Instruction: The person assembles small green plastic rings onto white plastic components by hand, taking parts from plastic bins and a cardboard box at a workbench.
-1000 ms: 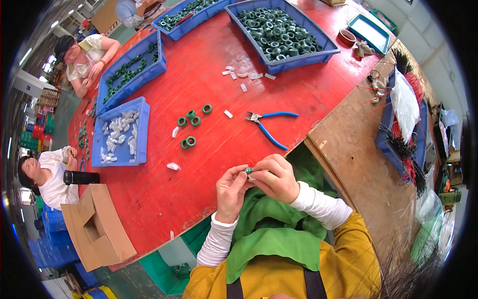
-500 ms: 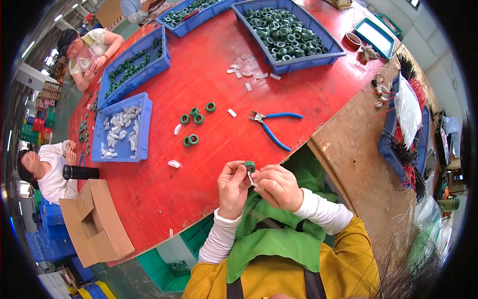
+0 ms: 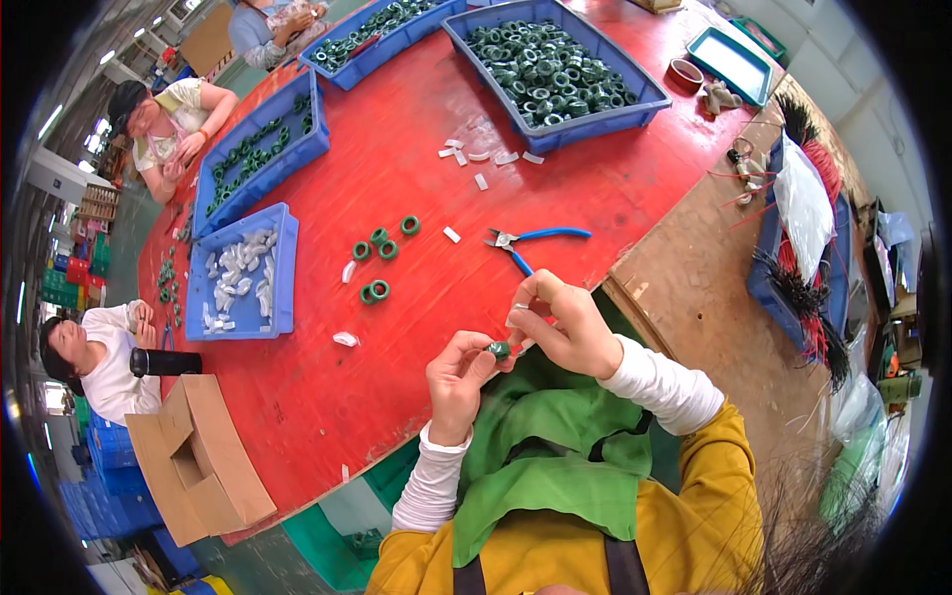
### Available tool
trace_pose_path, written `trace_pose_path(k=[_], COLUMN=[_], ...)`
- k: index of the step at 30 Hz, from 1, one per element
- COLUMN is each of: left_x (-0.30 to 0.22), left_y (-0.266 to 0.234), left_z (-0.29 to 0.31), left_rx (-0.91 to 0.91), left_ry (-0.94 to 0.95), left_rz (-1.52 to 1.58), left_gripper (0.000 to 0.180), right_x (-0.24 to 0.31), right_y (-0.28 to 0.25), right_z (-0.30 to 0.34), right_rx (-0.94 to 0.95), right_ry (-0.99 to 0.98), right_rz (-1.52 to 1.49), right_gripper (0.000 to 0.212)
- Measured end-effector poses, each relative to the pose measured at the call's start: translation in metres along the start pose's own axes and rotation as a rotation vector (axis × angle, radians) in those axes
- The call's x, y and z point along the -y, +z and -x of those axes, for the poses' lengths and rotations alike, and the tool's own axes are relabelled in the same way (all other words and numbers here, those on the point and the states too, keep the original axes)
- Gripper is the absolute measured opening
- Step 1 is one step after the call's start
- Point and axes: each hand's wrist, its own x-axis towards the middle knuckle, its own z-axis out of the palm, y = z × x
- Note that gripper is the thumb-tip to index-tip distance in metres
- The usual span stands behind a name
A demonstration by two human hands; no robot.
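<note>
My left hand (image 3: 458, 385) pinches a green ring (image 3: 499, 350) between thumb and fingertips, just off the table's near edge. Slightly above and to its right, my right hand (image 3: 573, 327) is closed, thumb against index finger, on a small white strip (image 3: 517, 310) that mostly hides in the fingertips. Beyond that hand lie blue-handled cutting pliers (image 3: 553, 234), jaws to the left, one handle partly covered by my fingers. Several loose green rings (image 3: 388, 250) and a few white pieces (image 3: 346, 339) are on the red tabletop (image 3: 397, 397) to the left.
Blue bins of green rings (image 3: 555, 74) stand at the back. A blue bin of white pieces (image 3: 243, 278) is at left, near a cardboard box (image 3: 203, 461) and black bottle (image 3: 167, 362). Co-workers sit along the far left side. Bundled wires (image 3: 808, 238) lie at right.
My right hand has moved up and away from the ring, toward the pliers. The ring in my left hand has turned and sits slightly lower. The view has shifted a little.
</note>
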Motion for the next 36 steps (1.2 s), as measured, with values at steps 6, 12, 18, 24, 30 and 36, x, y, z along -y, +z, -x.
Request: trace_pose_path(k=[6, 12, 18, 24, 30, 36], left_x=[-0.010, -0.008, -0.004, -0.003, -0.015, -0.006], left_y=[-0.005, -0.008, -0.006, -0.008, -0.005, -0.008], left_z=[-0.001, 0.002, 0.004, -0.003, -0.001, -0.005], left_rx=[0.098, 0.189, 0.228, 0.231, 0.318, 0.289], left_ry=[-0.033, -0.073, -0.049, -0.096, -0.026, -0.033], left_rz=[-0.056, 0.002, 0.045, 0.040, -0.160, -0.074], left_gripper=[0.012, 0.010, 0.011, 0.020, 0.021, 0.017], right_x=[-0.004, -0.019, -0.026, -0.034, -0.037, -0.044], right_y=[-0.006, -0.003, -0.001, -0.002, 0.002, 0.002], right_z=[-0.011, -0.008, -0.003, -0.011, -0.005, 0.001], right_rx=[0.122, 0.255, 0.287, 0.297, 0.301, 0.184], right_ry=[0.150, 0.409, 0.554, 0.591, 0.547, 0.279], right_rz=[-0.124, -0.248, -0.360, -0.318, -0.396, -0.074], right_gripper=[0.012, 0.016, 0.016, 0.016, 0.016, 0.015])
